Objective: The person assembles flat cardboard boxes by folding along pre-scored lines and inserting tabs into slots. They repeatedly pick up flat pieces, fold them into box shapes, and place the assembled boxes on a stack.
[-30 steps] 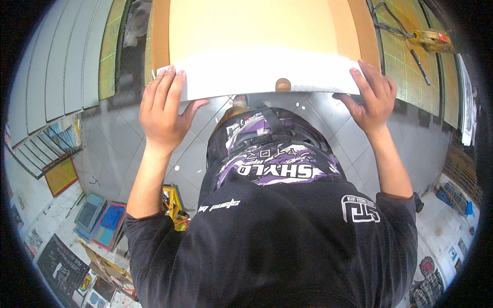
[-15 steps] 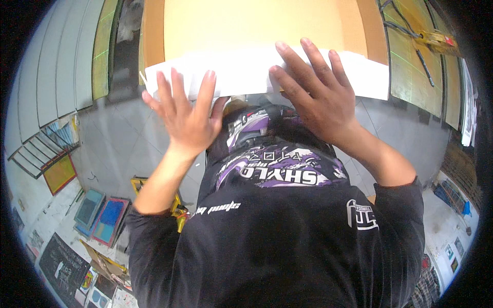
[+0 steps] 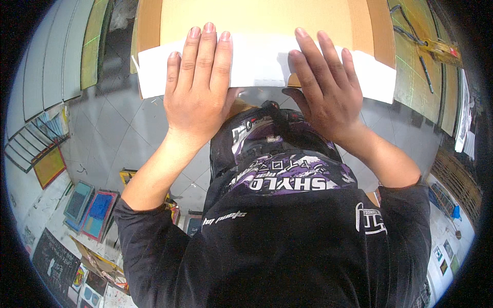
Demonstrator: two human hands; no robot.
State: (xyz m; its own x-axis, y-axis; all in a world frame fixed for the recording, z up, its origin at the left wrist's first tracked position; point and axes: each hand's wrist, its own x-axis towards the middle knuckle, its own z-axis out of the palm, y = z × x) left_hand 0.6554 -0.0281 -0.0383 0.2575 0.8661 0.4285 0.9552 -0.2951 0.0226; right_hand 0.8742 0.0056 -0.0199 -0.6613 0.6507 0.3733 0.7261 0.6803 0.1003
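Note:
In front of me lies a cardboard sheet (image 3: 257,18), tan in its middle with browner bands toward the sides. A white flap (image 3: 259,64) runs along its near edge. My left hand (image 3: 197,95) rests on the flap's left part, its fingers stretched forward onto the tan area. On the right part lies my right hand (image 3: 331,92), fingers spread and pointing away from me, with the thumb below the flap's near edge. Neither hand grips anything. The undersides of both palms are hidden.
Yellowish boards stand on both sides, the right board (image 3: 416,77) carrying a dark pen (image 3: 427,74) and a yellow tool with a cable (image 3: 436,50). Grey panels (image 3: 46,61) line the left. Framed screens (image 3: 100,214) lean at lower left above the tiled floor (image 3: 118,128).
My left hand has moved right and forward along the flap, its fingers now closer together and flatter. My right hand has shifted slightly to the right and forward.

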